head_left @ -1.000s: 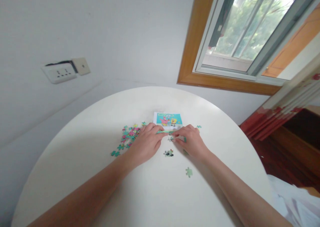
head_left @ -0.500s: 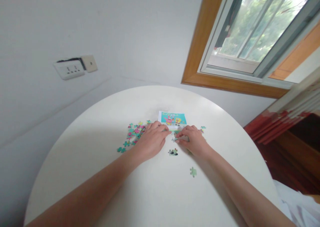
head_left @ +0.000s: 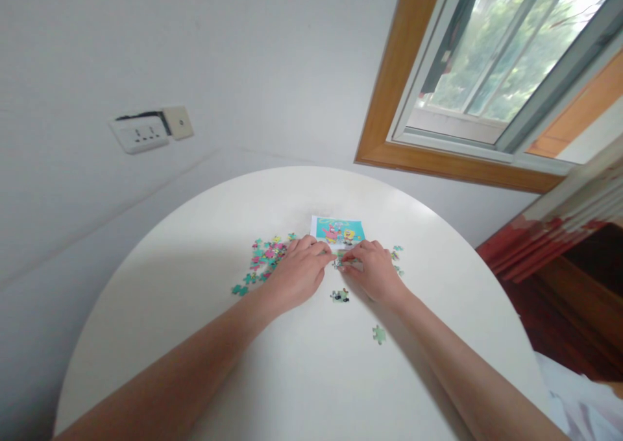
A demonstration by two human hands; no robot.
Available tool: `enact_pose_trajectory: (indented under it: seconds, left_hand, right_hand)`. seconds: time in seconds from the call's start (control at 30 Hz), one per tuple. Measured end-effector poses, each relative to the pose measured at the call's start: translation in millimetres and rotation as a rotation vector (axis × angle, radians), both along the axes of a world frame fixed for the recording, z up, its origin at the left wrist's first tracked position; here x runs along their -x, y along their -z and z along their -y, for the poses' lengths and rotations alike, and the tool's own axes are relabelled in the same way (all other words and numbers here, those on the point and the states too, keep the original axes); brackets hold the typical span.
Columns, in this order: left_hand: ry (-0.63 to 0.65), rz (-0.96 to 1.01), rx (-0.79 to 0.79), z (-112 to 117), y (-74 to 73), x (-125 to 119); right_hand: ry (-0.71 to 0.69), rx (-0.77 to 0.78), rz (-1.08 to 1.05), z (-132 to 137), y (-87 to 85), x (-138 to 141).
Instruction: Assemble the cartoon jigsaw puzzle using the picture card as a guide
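Note:
My right hand is closed in a pinch on a small puzzle piece, just below the picture card. My left hand rests opposite, fingers curled together. Its fingertips reach the left side of a greenish strip of puzzle pieces; what they grip is hidden. The picture card, with cartoon figures on turquoise, lies right behind both hands. Nearer me lie a few joined dark-and-green pieces and a loose pale green piece.
Many loose pink and turquoise pieces are heaped left of my left hand, partly covered by it. Several more pieces lie beyond my right hand. The round white table meets the wall, with a socket and a window to the right.
The small piece in my right fingers has moved slightly up toward the greenish strip, and the right hand has shifted with it. My left hand stays almost still. The view has drifted slightly.

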State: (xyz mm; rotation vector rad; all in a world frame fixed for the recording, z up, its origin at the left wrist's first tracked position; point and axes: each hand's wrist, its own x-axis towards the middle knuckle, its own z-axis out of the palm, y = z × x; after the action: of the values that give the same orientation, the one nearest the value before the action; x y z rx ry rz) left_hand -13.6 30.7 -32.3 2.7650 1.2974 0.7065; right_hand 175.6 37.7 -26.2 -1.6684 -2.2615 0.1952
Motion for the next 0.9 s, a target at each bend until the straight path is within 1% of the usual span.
enact_pose_trajectory:
  seconds: [0.13,0.43,0.6,0.73,0.9]
  left_hand:
    - [0.005,0.002,0.004,-1,0.7,0]
    - [0.003,-0.022,0.005,-1,0.3,0]
    - [-0.002,-0.032,0.017,0,-1.2,0]
    - [-0.008,-0.032,0.014,0,-0.4,0]
    - [-0.004,-0.026,0.008,-1,1.6,0]
  right_hand:
    - [0.001,-0.026,0.014,1,-0.8,-1]
    - [-0.045,-0.036,0.046,4,-4.3,-3]
    - [-0.035,0.016,0.008,1,-3.4,-2]
    - [-0.045,0.069,-0.027,1,-2.8,-7]
    - [-0.004,0.042,0.008,3,-4.7,-11]
